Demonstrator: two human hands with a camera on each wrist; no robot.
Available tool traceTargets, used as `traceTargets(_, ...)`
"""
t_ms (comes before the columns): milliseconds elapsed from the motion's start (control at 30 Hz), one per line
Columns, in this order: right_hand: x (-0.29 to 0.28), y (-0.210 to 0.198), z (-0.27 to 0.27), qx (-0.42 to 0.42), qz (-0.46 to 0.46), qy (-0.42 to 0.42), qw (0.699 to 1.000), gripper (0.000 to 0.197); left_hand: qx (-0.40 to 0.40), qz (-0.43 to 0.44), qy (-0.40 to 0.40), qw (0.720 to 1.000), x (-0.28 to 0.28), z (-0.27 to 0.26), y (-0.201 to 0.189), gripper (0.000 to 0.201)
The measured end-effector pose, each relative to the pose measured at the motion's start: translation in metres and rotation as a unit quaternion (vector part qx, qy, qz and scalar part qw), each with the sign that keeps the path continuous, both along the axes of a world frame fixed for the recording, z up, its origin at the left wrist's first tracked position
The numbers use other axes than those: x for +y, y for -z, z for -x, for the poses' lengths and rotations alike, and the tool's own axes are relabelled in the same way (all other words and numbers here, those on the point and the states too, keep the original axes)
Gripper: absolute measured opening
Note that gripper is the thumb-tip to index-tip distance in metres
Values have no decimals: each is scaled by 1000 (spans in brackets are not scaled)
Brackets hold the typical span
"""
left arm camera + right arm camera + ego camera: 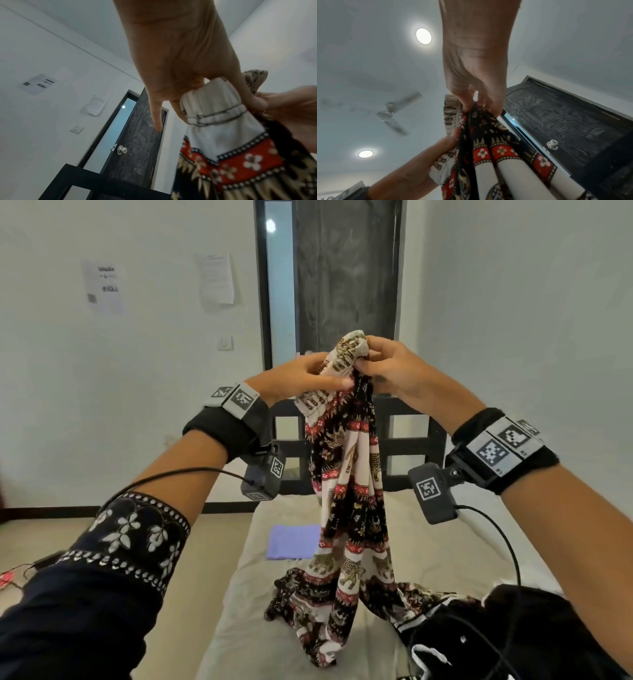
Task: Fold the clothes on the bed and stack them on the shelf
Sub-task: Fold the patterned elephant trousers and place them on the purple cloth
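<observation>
A patterned garment [352,474] in black, red and cream with elephant prints hangs from both hands above the bed [445,542]; its lower end pools on the mattress. My left hand [305,378] pinches the cream waistband from the left, thumb on top. My right hand [387,368] grips the bunched top edge just beside it. In the left wrist view the left hand [180,81] holds the waistband [216,108], with the index finger pointing down free. In the right wrist view the right hand [479,97] pinches the dark folds [488,135].
A folded lilac cloth [293,542] lies on the bed further off. A black garment [496,628] with white trim sits at the near right. A dark footboard [407,446] and a dark door [346,275] stand behind. Cables hang from both wrist cameras.
</observation>
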State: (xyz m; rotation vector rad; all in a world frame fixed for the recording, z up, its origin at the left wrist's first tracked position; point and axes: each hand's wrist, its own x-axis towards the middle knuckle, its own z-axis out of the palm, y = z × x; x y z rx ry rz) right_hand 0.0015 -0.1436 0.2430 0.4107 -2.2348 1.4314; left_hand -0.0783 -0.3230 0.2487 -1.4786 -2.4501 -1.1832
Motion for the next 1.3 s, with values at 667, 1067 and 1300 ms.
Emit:
traceTargets(667,1,11,10,83,61,70,992,38,336,-81,-138,928,8,19,-39,37)
traceTargets(1067,-31,83,28,-96,-136,94,982,46,412,-97,-217,880,2,8,-78,53)
traceTargets(1300,0,62,29,-72,37,76,994,18,402,-161,-259,863,-35,14,-93,59)
